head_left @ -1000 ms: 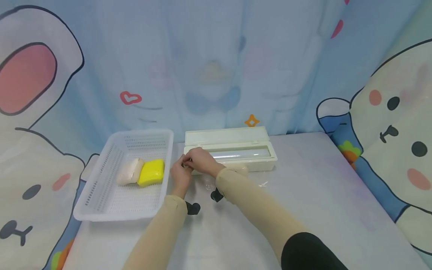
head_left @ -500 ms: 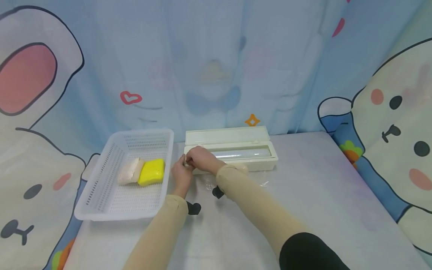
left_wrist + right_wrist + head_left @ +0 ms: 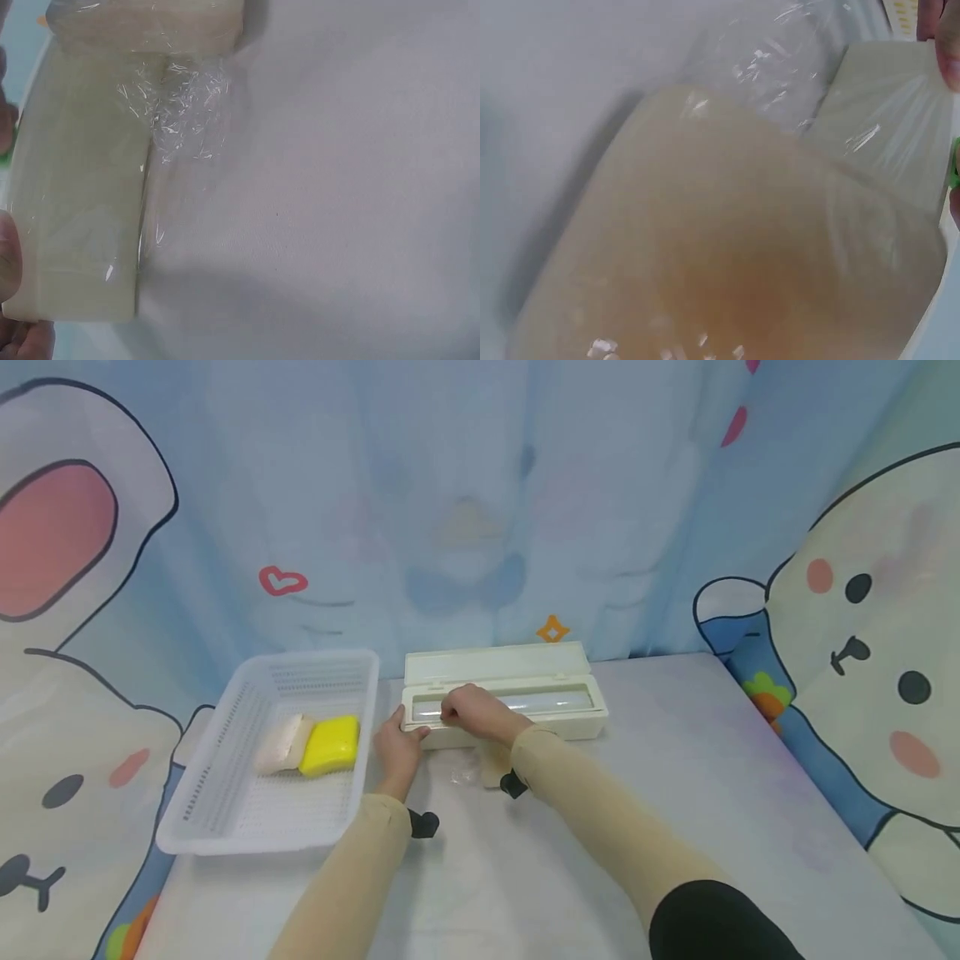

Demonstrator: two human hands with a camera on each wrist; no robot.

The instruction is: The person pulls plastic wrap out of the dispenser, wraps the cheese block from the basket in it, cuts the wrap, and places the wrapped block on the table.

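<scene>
A cream cling film dispenser (image 3: pixel 517 728) stands with its lid raised, showing the film roll (image 3: pixel 551 701) inside. My left hand (image 3: pixel 397 747) grips its left end, thumb on the front. At the front edge, my right hand (image 3: pixel 483 712) has curled fingers at a small green piece, seemingly a slide cutter (image 3: pixel 955 163), largely hidden by the fingers. Clear film (image 3: pixel 184 105) drapes over the dispenser's front and lies crumpled on the table. Before the dispenser, below my right wrist, lies a beige block (image 3: pixel 727 225) with film over it.
To the left stands a white perforated basket (image 3: pixel 247 839) holding a yellow block (image 3: pixel 330 746) and a pale pinkish block (image 3: pixel 283 745). Behind the white table (image 3: pixel 570 877) hangs a blue cartoon-printed curtain (image 3: pixel 450 485).
The hands, together at the dispenser's left end earlier, have parted. The left now grips that end; the right has shifted rightward along the front edge. More of the beige block shows.
</scene>
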